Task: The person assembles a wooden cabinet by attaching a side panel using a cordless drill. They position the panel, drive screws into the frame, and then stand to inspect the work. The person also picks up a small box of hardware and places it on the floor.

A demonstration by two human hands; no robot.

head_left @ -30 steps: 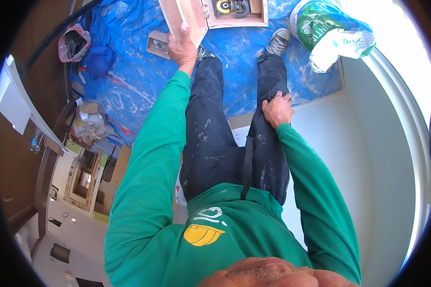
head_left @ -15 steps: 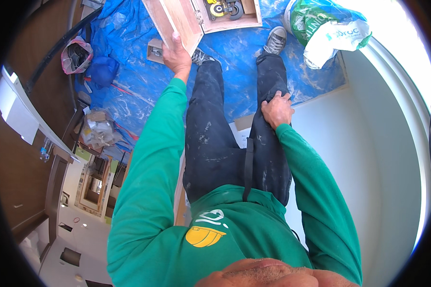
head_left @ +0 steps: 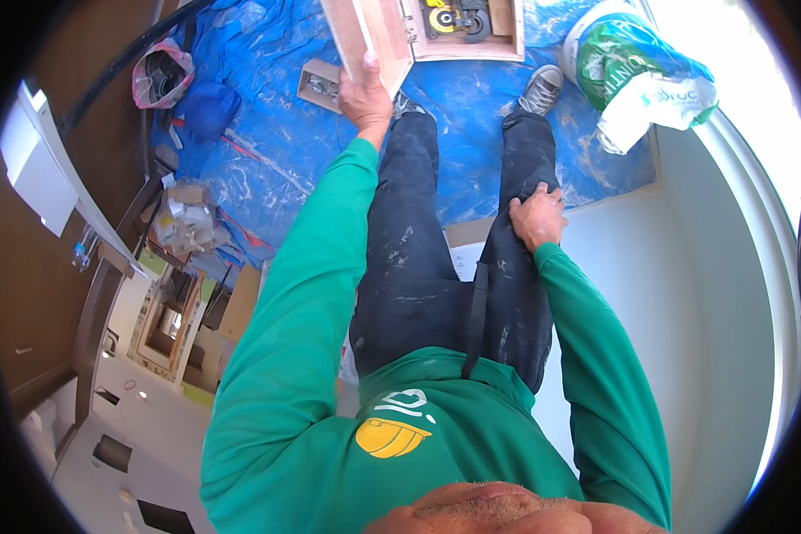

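Note:
At the far side of my feet, my left hand point(head_left: 366, 100) is closed round the near edge of a wooden box's raised lid point(head_left: 351, 27), thumb on its inner side. The lid joins the open wooden box point(head_left: 471, 51) by a metal hinge. Inside lies a yellow-and-black power tool point(head_left: 458, 20), partly cut off by the upper picture edge. Beside my left hand sits a small wooden box point(head_left: 318, 84) with metal pieces in it. My right hand point(head_left: 537, 218) rests on my right knee, fingers curled round the dark trouser leg point(head_left: 529, 156).
A dusty blue tarp point(head_left: 276, 169) covers the floor. A bucket with a green-and-white plastic bag point(head_left: 645, 84) stands at the far right. To the left are a pink-rimmed bag point(head_left: 162, 76), a blue bundle point(head_left: 207, 109) and clear plastic packaging point(head_left: 189, 218). A white ledge point(head_left: 614, 258) runs along the right.
My view has shifted, so the boxes, bucket and legs appear farther right. Both hands keep their holds on the lid and the knee.

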